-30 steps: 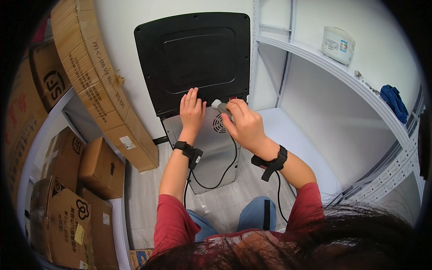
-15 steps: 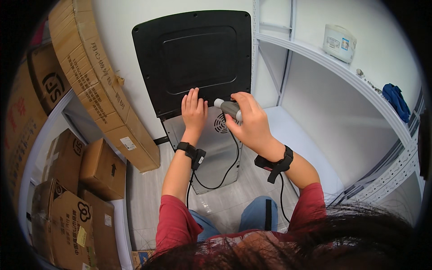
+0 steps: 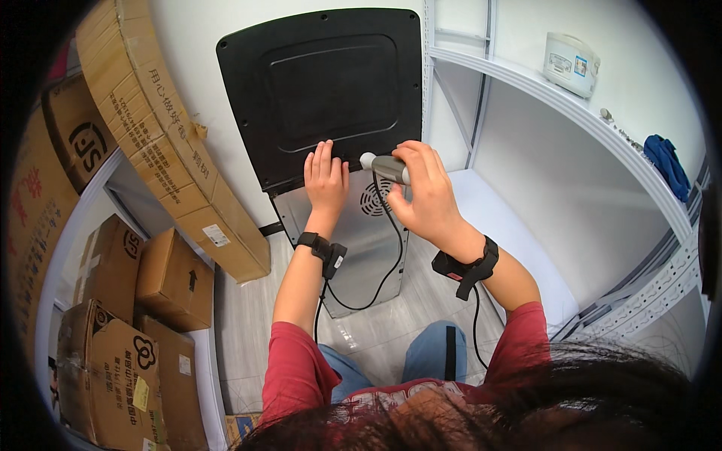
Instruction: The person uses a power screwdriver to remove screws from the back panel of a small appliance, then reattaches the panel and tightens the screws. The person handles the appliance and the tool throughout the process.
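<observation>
Before me stands a tall appliance with a black upper panel [image 3: 331, 90] and a metal lower body [image 3: 365, 263], which has a round slotted vent [image 3: 376, 198]. My left hand [image 3: 326, 180] lies with its fingers stretched out over the panel's lower edge. In my right hand [image 3: 429, 192], pinched between thumb and fingers, is a grey cylindrical tool [image 3: 389, 169] with a rounded white end pointing left. It is held just in front of the panel's lower edge, above the vent. Whether it touches the panel, I cannot tell. A black cable [image 3: 395, 255] hangs across the metal body.
A tall carton [image 3: 177, 143] leans at the left, above shelves stacked with cardboard boxes [image 3: 177, 282]. White shelving [image 3: 526, 68] curves along the right, carrying a white rice cooker [image 3: 571, 66] and a blue cloth [image 3: 666, 167]. Black straps with small boxes circle both wrists.
The view has shifted slightly, with the appliance a little higher. My right hand and the tool have moved slightly right and up, and the tool has tilted a little. My left hand stays on the panel's edge.
</observation>
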`<move>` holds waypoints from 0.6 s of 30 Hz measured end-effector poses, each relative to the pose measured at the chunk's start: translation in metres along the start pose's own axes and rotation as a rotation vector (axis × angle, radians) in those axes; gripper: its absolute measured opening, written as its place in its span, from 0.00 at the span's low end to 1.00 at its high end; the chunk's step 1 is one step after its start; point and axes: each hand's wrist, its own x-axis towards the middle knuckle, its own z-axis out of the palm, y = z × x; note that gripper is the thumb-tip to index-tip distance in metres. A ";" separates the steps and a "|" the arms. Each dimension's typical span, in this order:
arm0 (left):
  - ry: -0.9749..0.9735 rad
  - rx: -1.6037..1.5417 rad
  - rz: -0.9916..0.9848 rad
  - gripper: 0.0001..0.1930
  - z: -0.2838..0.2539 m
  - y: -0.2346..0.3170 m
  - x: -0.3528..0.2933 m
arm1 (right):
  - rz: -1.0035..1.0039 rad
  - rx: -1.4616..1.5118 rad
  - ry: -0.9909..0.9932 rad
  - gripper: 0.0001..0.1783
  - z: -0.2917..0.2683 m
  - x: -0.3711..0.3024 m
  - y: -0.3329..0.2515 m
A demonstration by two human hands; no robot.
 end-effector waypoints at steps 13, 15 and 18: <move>-0.016 0.008 -0.004 0.06 -0.002 -0.001 0.002 | -0.004 0.015 -0.107 0.20 -0.004 0.003 -0.005; -0.015 0.014 -0.006 0.06 -0.002 -0.001 0.001 | 0.060 -0.005 -0.187 0.20 -0.005 0.002 -0.008; -0.011 0.009 -0.004 0.06 -0.002 -0.001 0.002 | 0.171 0.019 -0.271 0.21 -0.007 0.001 -0.010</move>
